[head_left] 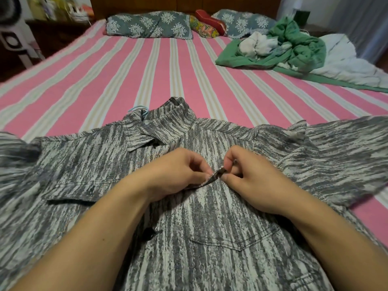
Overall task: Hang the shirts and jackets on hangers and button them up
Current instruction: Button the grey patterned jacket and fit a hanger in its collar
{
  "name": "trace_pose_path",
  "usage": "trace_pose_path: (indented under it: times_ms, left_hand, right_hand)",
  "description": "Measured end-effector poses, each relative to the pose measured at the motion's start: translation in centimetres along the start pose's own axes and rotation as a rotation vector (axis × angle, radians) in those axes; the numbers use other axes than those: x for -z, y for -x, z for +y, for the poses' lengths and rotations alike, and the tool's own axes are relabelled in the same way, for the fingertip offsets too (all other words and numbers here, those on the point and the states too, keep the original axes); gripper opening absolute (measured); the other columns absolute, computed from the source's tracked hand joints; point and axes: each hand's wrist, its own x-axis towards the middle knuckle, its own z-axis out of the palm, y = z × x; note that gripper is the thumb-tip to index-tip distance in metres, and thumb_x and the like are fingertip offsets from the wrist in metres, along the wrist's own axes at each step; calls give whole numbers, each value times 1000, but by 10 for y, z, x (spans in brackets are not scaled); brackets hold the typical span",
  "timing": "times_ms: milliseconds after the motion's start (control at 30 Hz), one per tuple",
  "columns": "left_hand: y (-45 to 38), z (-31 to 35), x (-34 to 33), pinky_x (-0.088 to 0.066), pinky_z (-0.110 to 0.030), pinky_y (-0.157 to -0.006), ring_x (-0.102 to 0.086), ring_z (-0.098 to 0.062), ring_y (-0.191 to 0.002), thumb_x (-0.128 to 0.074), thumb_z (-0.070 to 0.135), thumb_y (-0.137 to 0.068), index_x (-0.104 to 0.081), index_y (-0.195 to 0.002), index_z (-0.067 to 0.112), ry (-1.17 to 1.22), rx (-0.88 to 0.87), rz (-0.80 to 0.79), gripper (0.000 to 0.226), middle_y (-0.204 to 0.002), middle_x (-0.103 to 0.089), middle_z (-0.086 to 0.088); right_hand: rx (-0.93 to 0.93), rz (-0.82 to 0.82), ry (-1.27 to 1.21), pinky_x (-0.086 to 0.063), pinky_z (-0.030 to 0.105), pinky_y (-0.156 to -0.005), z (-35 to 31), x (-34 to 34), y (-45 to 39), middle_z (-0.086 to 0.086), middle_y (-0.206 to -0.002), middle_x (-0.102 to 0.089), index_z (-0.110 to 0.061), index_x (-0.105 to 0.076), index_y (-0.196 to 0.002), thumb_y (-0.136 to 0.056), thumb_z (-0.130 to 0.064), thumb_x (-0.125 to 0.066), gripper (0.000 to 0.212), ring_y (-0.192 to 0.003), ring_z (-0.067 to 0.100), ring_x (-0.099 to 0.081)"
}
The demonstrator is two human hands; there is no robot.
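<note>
The grey streaked shirt (88, 164) lies front-up across the near edge of the striped bed (147, 70), collar pointing away from the person. One blue hanger hook (137, 109) protrudes at the collar, left of centre, so the hanging step for this garment appears done.

Buttoning appears in progress. The left hand (178, 171) pinches the raised placket edge (215, 175) between thumb and fingertips. The right hand (249, 177) pinches the same edge from the opposite side, fingers curled onto the cloth. The button itself is hidden between the fingertips; whether it has passed the hole cannot be determined. One dark button (148, 234) shows lower down, beside the left forearm, apparently unfastened. Judged from this, most of the front remains to be closed.

Count, left to right: one shirt in work, one hanger, two hands, two chest pockets, two patterned pillows (149, 25) at the headboard, one red cushion (210, 21). At far right sits one heap of clothes (294, 45), green and white; the garment count inside it cannot be determined. It likely holds the remaining work.
</note>
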Motion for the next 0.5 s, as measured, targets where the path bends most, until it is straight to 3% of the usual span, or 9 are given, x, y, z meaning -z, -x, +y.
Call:
trace_pose_path:
  times_ms: [200, 367, 500]
  left_hand:
    - [-2, 1, -12, -48, -24, -61, -63, -4, -59, -78, 22, -88, -72, -84, 22, -168, -130, 135, 7, -70, -73, 7]
    - [1, 7, -25, -45, -14, -56, -63, 1, -59, -79, 25, -86, -71, -76, 24, -307, -179, 245, 13, -69, -71, 10]
    - [2, 11, -37, -40, -15, -54, -55, 2, -60, -74, 23, -81, -64, -74, 25, -416, -199, 308, 13, -68, -65, 10]
  right_hand:
    - [2, -130, 2, -53, 38, -80, -1, 10, 4, -5, -94, -67, -31, -43, -87, -84, 4, -51, 35, -91, 9, -63]
    - [45, -256, 127, -45, 39, -65, -7, 14, 10, -1, -81, -58, -35, -37, -88, -81, 1, -50, 38, -72, 15, -51]
    - [64, -298, 137, -51, 49, -73, -7, 13, 11, 1, -91, -62, -40, -36, -91, -80, -2, -49, 42, -82, 22, -58]
